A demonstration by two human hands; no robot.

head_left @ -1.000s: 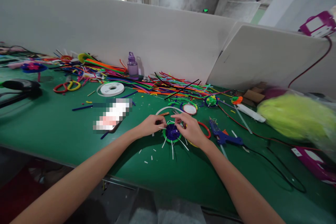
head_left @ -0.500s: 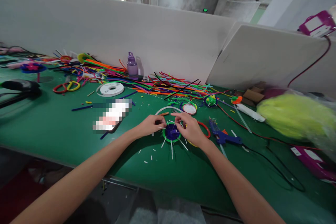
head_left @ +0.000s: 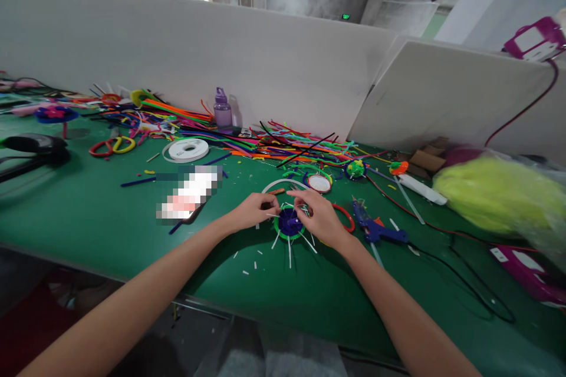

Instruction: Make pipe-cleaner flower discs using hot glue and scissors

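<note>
A round blue piece with a green rim (head_left: 289,225) lies on the green table, with thin white strips sticking out around it. My left hand (head_left: 259,211) is at its upper left edge, fingers closed in a pinch at the rim. At the upper right edge is my right hand (head_left: 316,212), its thumb and fingers bent together near white strips and its index finger pointing left. What the fingertips pinch is too small to make out. Red-handled scissors (head_left: 345,218) are partly hidden behind my right hand.
A blue glue gun (head_left: 380,230) with a black cable lies to the right. Farther left are a blurred phone (head_left: 190,194), a white ribbon spool (head_left: 188,150) and more scissors (head_left: 112,146). Colourful pipe cleaners (head_left: 283,144) and a purple bottle (head_left: 223,111) line the white partition (head_left: 265,65).
My right hand's fingers have shifted very slightly at the rim. My left hand and the round piece look unmoved.
</note>
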